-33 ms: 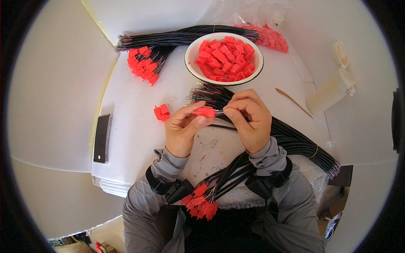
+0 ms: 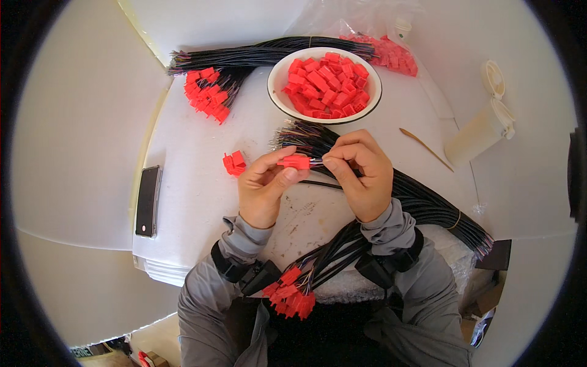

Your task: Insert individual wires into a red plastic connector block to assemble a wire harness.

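Note:
My left hand pinches a small red plastic connector housing between thumb and fingers. My right hand holds the thin coloured wire ends of a black cable right at the housing's right side. Both hands hover over the white table, just in front of a bundle of black cables that runs off to the right. A couple of loose red housings lie left of my left hand.
A white bowl full of red housings stands behind the hands. Cables with red housings fitted lie at the back left and on my lap. A dark phone, a white flip-lid container, a wooden stick and a bag of red housings lie around.

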### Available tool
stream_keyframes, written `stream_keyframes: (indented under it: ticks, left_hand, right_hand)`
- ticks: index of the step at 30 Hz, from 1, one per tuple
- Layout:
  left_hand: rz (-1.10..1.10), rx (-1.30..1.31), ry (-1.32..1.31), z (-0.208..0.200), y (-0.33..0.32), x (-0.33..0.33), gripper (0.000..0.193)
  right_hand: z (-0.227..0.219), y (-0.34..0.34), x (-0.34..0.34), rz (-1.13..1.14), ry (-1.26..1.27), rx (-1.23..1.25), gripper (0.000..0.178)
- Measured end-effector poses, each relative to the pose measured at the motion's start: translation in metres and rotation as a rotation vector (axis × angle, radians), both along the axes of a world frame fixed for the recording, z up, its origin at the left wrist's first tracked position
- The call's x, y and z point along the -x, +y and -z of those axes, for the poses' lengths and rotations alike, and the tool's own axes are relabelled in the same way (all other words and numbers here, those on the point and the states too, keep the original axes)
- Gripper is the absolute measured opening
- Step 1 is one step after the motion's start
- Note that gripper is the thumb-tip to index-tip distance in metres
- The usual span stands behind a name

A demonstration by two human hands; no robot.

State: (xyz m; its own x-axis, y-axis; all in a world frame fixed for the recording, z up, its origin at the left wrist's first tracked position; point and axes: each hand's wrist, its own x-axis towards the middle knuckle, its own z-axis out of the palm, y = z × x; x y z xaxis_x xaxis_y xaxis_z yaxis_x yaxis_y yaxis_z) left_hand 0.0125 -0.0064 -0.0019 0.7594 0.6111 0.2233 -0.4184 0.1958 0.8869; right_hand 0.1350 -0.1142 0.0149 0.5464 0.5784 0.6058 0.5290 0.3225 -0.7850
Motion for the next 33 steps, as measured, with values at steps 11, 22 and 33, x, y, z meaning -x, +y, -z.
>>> stream_keyframes:
  ticks: [11,22,33]
  left_hand:
    - [-0.023,-0.048,0.001,0.0011,0.0004,-0.0002,0.034]
    - [-0.012,-0.021,-0.039,0.0005,-0.0016,-0.0007,0.031]
    - [-0.014,-0.007,-0.046,-0.0003,-0.0012,0.0001,0.031]
  right_hand:
    - [-0.0084,-0.0014,0.0005,0.028,-0.173,0.021,0.008]
    - [-0.0071,-0.0015,0.0008,0.027,-0.210,0.013,0.009]
    - [-0.0095,-0.0027,0.0011,0.055,-0.243,-0.002,0.008]
